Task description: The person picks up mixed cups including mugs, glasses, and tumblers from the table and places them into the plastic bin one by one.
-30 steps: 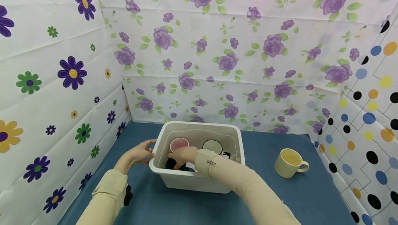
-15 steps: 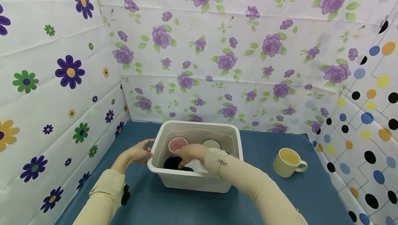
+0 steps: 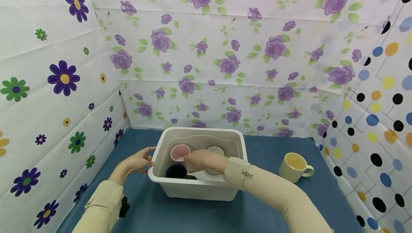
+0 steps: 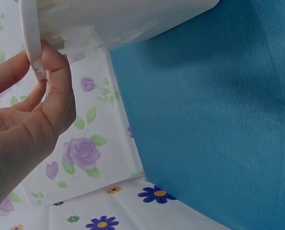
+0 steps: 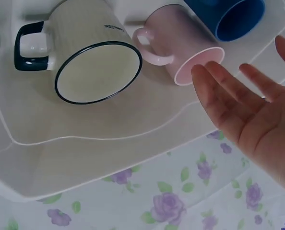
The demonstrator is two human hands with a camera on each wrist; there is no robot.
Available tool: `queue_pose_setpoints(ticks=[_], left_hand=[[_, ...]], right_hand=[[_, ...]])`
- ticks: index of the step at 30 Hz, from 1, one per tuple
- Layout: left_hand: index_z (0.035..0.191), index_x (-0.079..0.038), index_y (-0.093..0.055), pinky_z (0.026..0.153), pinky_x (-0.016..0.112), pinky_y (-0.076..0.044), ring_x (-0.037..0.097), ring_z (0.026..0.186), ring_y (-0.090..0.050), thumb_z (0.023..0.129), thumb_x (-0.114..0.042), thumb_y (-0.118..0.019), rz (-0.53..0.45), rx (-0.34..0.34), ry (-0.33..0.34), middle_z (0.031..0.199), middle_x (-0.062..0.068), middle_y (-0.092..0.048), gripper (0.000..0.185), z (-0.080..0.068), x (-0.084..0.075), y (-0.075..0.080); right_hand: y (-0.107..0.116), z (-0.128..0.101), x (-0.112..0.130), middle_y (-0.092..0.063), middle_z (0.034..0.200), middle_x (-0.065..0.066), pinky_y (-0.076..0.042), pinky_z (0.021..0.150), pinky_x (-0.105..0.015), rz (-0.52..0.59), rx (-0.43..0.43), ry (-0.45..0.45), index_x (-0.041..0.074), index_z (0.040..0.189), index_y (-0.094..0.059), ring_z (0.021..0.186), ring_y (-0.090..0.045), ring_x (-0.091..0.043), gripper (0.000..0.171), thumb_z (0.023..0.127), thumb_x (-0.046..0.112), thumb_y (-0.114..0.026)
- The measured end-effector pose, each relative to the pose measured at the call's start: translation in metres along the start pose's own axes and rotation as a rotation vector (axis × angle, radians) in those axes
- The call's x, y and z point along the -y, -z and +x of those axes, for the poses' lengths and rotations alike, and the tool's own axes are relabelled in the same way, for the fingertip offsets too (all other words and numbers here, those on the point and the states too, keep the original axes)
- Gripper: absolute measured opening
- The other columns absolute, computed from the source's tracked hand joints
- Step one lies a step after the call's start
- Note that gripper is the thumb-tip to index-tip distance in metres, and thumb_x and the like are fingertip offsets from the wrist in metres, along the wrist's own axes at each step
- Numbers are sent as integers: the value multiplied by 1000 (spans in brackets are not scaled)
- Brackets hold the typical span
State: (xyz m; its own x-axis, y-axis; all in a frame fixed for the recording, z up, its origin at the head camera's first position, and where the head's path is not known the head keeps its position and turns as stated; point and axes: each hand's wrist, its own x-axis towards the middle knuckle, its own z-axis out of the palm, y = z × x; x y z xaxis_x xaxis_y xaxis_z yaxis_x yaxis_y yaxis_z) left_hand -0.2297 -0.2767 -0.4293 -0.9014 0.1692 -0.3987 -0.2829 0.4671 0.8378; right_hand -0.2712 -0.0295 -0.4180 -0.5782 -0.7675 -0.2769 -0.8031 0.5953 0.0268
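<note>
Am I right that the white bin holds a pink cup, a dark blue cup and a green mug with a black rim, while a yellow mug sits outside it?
Not quite: the mug with the black rim in the white bin is cream, not green, as the right wrist view shows. The pink cup, dark blue cup and yellow mug outside are as you say.

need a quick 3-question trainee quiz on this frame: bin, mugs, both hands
1. True or false: the left hand grips the rim of the white bin.
2. How many mugs sit inside the bin?
3. The right hand is: A) holding the pink mug; B) open beside it; C) on the yellow mug.

Key: 1 true. 2 three: pink, dark blue mug, cream black-rimmed mug. 3 B.
</note>
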Motion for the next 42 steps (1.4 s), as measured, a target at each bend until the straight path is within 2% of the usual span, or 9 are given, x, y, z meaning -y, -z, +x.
queue_pose_setpoints(ticks=[4, 9, 12, 18, 20, 24, 32, 38, 42], left_hand=[[148, 1, -11, 76, 43, -54, 24, 96, -59, 93, 2, -49, 5, 13, -11, 105, 19, -53, 67, -2, 1, 2], [148, 0, -11, 76, 43, -54, 24, 94, -59, 93, 2, -49, 9, 10, -11, 102, 17, -52, 67, -2, -1, 3], [148, 1, -11, 75, 43, -54, 24, 95, -58, 93, 2, -50, 4, 22, -18, 103, 18, -52, 67, -1, -1, 0], [148, 1, -11, 72, 40, -54, 24, 93, -59, 93, 1, -50, 9, 31, -19, 104, 19, -54, 67, 1, -1, -3], [148, 1, -11, 73, 41, -54, 24, 93, -59, 93, 2, -50, 16, 18, -9, 104, 18, -53, 67, 1, -2, -2], [148, 2, -11, 74, 42, -54, 24, 94, -59, 93, 2, -50, 15, 13, -10, 104, 18, -53, 67, -1, -3, 1], [148, 2, -10, 72, 40, -53, 21, 91, -60, 93, 2, -50, -12, 28, -37, 100, 15, -55, 68, 0, 5, -1], [148, 3, -8, 71, 40, -53, 20, 90, -60, 94, 0, -50, -18, 45, -52, 103, 17, -56, 68, -1, 6, 0], [148, 2, -7, 71, 39, -53, 20, 90, -59, 95, 0, -49, -20, 52, -58, 105, 18, -56, 68, 0, 6, 2]], right_hand=[[0, -12, -5, -69, 103, 0, -51, 81, -29, 65, -88, 8, 14, 115, -59, 94, -65, -17, 31, 89, 31, -64], [-1, -30, -11, -66, 114, -5, -52, 85, -31, 170, -159, 11, 11, 125, -57, 103, -63, -21, 38, 92, 29, -60], [-3, -42, -16, -64, 119, -5, -51, 87, -31, 182, -224, 18, 10, 125, -58, 105, -62, -20, 38, 92, 31, -59], [-10, -66, -24, -66, 109, -3, -51, 80, -27, 186, -370, 64, 12, 116, -63, 90, -63, -14, 29, 92, 28, -60], [-14, -70, -26, -65, 104, -2, -48, 74, -23, 205, -386, 75, 12, 115, -63, 80, -59, -10, 27, 92, 27, -60], [-20, -79, -30, -61, 101, -2, -45, 68, -20, 277, -390, 71, 13, 114, -63, 76, -56, -9, 25, 93, 26, -59], [-33, -103, -42, -65, 113, -4, -51, 81, -28, 358, -480, 80, 12, 117, -61, 99, -62, -16, 26, 93, 22, -59], [-39, -126, -54, -65, 112, -2, -52, 81, -28, 402, -553, 53, 12, 117, -60, 99, -63, -15, 26, 93, 23, -59], [-45, -134, -61, -64, 112, -2, -52, 82, -30, 410, -548, 28, 14, 116, -61, 100, -62, -15, 25, 94, 26, -57]])
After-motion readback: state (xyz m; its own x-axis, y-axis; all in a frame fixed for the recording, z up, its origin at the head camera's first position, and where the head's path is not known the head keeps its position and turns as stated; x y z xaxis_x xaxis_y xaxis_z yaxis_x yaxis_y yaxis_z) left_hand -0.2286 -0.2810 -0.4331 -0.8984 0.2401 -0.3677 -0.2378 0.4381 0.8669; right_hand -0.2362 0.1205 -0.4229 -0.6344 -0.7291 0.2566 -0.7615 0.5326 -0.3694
